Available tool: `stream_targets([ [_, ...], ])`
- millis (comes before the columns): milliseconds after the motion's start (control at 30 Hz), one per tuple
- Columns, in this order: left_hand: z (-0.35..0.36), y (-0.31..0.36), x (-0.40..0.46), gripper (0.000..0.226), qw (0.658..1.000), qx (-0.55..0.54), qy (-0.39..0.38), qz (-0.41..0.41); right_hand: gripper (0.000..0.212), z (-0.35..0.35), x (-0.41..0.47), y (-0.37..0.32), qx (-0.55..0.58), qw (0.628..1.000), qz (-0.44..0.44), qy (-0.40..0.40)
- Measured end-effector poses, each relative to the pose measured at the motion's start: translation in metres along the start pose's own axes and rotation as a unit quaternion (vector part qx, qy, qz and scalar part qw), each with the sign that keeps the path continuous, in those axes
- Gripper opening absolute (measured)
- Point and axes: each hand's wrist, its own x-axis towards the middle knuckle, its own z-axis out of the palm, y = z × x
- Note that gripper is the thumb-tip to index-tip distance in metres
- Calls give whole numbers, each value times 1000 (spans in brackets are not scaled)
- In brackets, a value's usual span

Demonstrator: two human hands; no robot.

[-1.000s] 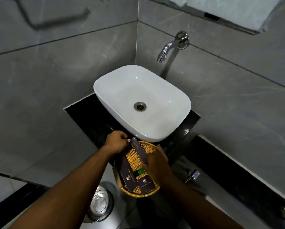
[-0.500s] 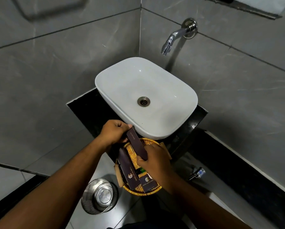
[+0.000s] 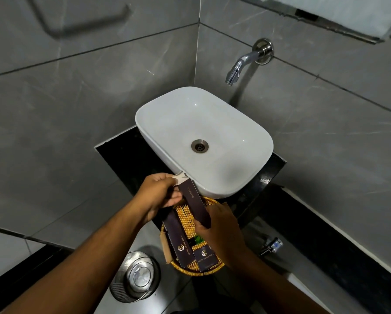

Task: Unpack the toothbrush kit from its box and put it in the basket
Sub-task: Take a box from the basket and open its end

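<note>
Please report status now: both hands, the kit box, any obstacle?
Left hand grip on open top flap; right hand grip on the lower end of the kit box, above basket. Kit not visible. Nothing blocking.

Black stone counter (image 3: pixel 131 164) fills the corner; white basin (image 3: pixel 203 141) sits on top toward twelve o'clock; round woven basket (image 3: pixel 191 267) rests at the counter's six o'clock edge, just beside the basin's near rim; grey tiled floor (image 3: pixel 81 225) lies below, a steel bowl (image 3: pixel 136 276) on it at seven o'clock.
</note>
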Motion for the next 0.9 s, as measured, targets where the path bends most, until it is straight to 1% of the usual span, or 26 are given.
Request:
stream_targets([
  [100,-3,-6,-4,14,998,-17,-53,10,35,-2,2,0,20,1000,1,9],
  [167,-1,-13,-10,25,996,20,-83,19,34,-6,5,-4,26,1000,-5,2],
  [233,-2,-19,-10,35,995,47,-79,28,30,-17,8,-9,41,998,-17,-33],
  [267,-3,-19,-10,34,995,50,-76,32,27,-25,11,-11,63,997,-20,-46],
  [300,-4,-17,-11,30,995,54,-77,35,24,-35,17,-13,94,995,-12,-41],
  [367,-7,-10,-13,26,992,73,-88,44,22,-56,37,-17,161,986,36,11],
  [433,-6,-4,-16,25,990,92,-100,49,24,-71,62,-24,191,978,69,43],
  [467,-4,-2,-16,25,988,94,-107,52,24,-77,74,-30,198,977,71,36],
  [567,3,5,-22,31,985,100,-130,61,24,-84,97,-45,240,969,58,-34],
  [667,6,9,-22,34,980,112,-146,76,10,-86,104,-47,249,964,49,-84],
  [700,7,12,-25,36,978,121,-150,80,8,-87,105,-46,252,962,53,-94],
  [800,9,12,-23,44,971,155,-159,88,14,-87,106,-42,271,954,84,-102],
  [900,12,13,-25,42,969,163,-161,91,19,-86,106,-41,277,951,90,-102],
])
